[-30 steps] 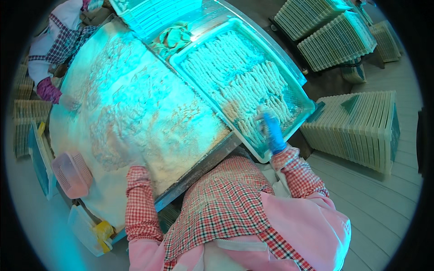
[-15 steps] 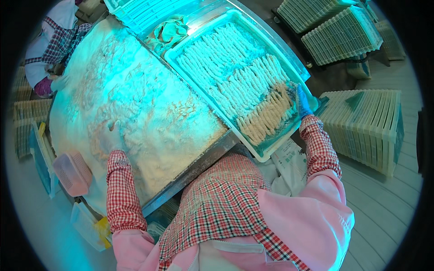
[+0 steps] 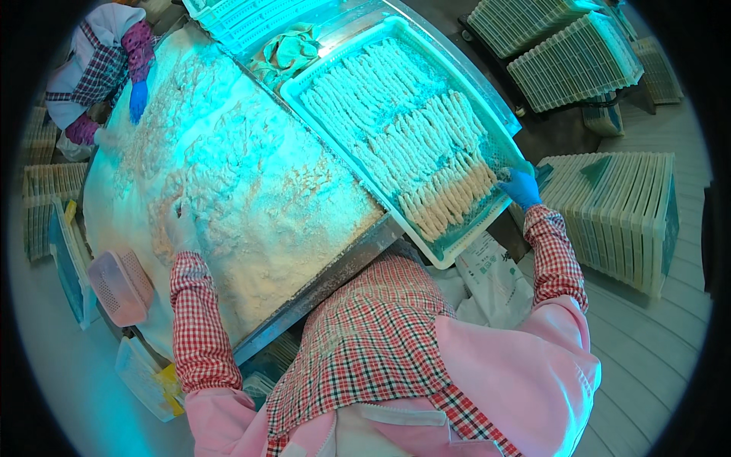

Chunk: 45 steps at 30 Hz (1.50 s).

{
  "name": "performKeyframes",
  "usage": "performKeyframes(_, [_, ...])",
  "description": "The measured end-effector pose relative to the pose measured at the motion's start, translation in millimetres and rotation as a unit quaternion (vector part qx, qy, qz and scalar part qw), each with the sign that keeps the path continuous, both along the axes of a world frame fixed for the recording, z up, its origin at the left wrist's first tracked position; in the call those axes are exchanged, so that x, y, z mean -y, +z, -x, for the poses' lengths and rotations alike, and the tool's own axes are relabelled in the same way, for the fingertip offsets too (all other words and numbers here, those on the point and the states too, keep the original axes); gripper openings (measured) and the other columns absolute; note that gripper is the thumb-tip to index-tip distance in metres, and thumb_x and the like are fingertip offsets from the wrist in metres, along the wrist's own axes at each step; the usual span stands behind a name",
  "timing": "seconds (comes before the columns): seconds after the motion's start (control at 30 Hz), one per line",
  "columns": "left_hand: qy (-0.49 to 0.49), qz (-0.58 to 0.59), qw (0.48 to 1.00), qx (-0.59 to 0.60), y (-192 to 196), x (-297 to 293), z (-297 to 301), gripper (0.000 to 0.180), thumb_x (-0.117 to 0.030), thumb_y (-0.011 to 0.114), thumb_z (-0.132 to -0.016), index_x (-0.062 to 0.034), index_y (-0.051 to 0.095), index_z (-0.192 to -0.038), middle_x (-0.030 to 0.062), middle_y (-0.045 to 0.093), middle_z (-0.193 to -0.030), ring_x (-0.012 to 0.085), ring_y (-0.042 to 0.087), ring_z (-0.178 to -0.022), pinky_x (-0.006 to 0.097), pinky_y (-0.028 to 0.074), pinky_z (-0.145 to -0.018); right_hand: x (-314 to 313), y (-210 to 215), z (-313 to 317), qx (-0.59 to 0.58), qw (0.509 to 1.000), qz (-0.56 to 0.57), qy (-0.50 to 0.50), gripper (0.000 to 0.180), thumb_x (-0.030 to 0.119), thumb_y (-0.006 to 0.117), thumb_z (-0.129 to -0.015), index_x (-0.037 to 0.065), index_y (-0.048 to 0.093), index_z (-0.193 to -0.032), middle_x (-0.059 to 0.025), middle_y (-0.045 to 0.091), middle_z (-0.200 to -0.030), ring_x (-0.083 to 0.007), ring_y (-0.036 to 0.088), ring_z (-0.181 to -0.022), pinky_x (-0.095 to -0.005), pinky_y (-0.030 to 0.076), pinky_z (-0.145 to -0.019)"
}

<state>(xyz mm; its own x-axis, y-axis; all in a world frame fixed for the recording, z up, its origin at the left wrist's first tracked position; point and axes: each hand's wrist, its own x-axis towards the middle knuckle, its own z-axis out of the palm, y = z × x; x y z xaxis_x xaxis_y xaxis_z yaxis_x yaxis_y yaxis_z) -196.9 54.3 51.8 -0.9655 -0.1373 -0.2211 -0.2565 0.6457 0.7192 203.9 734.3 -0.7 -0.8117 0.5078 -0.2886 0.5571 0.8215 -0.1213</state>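
Note:
My left hand (image 3: pixel 183 231), pale with powder, is down in the wide heap of white flour-like powder (image 3: pixel 259 167). Its fingers blend into the powder, so their pose and anything held are unclear. On my right, a light tray (image 3: pixel 448 257) holds rows of coated strips (image 3: pixel 426 129); those in the nearest row look browner. My right hand (image 3: pixel 521 187), in a blue glove, is closed over the tray's right rim, fingertips inside near the strip ends.
A pink perforated basket (image 3: pixel 122 288) stands at the powder's left edge. A crumpled cloth (image 3: pixel 285 57) lies beyond the tray. Stacked trays (image 3: pixel 609 217) stand at right. Across the heap, a co-worker's blue-gloved hand (image 3: pixel 138 101) hangs over the powder.
My right hand has moved outward and down from the strip ends onto the rim. The nearest strips lie straighter. My left hand has shifted slightly left. The co-worker's blue-gloved hand has come into view.

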Motion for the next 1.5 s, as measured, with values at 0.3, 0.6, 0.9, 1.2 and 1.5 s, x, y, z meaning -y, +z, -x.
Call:
performKeyframes(0.3, [-0.070, -0.094, 0.993, -0.022, 30.0, -15.3, -76.3, 0.018, -0.011, 0.052, -0.094, -0.0004, 0.061, -0.105, -0.0026, 0.058, -0.080, 0.0080, 0.051, -0.068, 0.025, 0.044, -0.062, 20.6, 27.5, 14.1, 0.080, 0.992, -0.090, 0.038, 0.026, 0.031, 0.068, -0.076, 0.015, 0.070, -0.097, -0.0131, 0.067, -0.088, -0.0288, 0.065, -0.085, -0.0406, 0.051, -0.076])
performKeyframes(0.6, [-0.285, 0.288, 0.914, 0.037, 10.0, -16.4, -178.3, 0.042, -0.044, 0.064, -0.083, -0.0053, 0.070, -0.097, 0.0142, 0.062, -0.064, 0.0266, 0.060, -0.060, 0.037, 0.044, -0.056, -17.2, -36.6, 29.6, -0.162, 0.960, 0.201, -0.112, 0.038, 0.021, 0.070, -0.079, 0.006, 0.062, -0.113, -0.0124, 0.067, -0.102, -0.0240, 0.064, -0.093, -0.0358, 0.049, -0.079])
performKeyframes(0.9, [-0.101, 0.150, 0.983, -0.041, -25.6, -30.3, -184.9, 0.047, -0.035, 0.069, -0.080, -0.0035, 0.063, -0.114, 0.0168, 0.064, -0.095, 0.0282, 0.061, -0.086, 0.038, 0.046, -0.075, -30.7, -71.7, 40.5, -0.261, 0.843, 0.427, -0.199, 0.030, 0.013, 0.067, -0.081, 0.004, 0.062, -0.109, -0.0054, 0.065, -0.094, -0.0142, 0.061, -0.085, -0.0293, 0.047, -0.074])
performKeyframes(1.2, [-0.090, 0.071, 0.993, 0.021, -26.5, -43.2, -200.2, 0.049, -0.010, 0.065, -0.083, -0.0010, 0.049, -0.129, 0.0125, 0.058, -0.117, 0.0221, 0.058, -0.098, 0.031, 0.046, -0.085, -9.8, -9.7, -2.1, 0.006, 1.000, 0.010, -0.003, 0.023, 0.024, 0.061, -0.080, 0.008, 0.066, -0.094, -0.0185, 0.066, -0.089, -0.0342, 0.064, -0.086, -0.0434, 0.049, -0.077])
performKeyframes(1.5, [-0.103, 0.126, 0.986, -0.030, -25.8, -47.3, -170.1, 0.034, -0.027, 0.070, -0.079, -0.0030, 0.064, -0.102, 0.0103, 0.064, -0.089, 0.0213, 0.062, -0.078, 0.032, 0.049, -0.073, 45.4, 19.7, 52.4, -0.129, 0.987, -0.090, 0.022, 0.018, 0.010, 0.058, -0.079, 0.009, 0.067, -0.095, -0.0155, 0.066, -0.089, -0.0338, 0.062, -0.087, -0.0416, 0.050, -0.074])
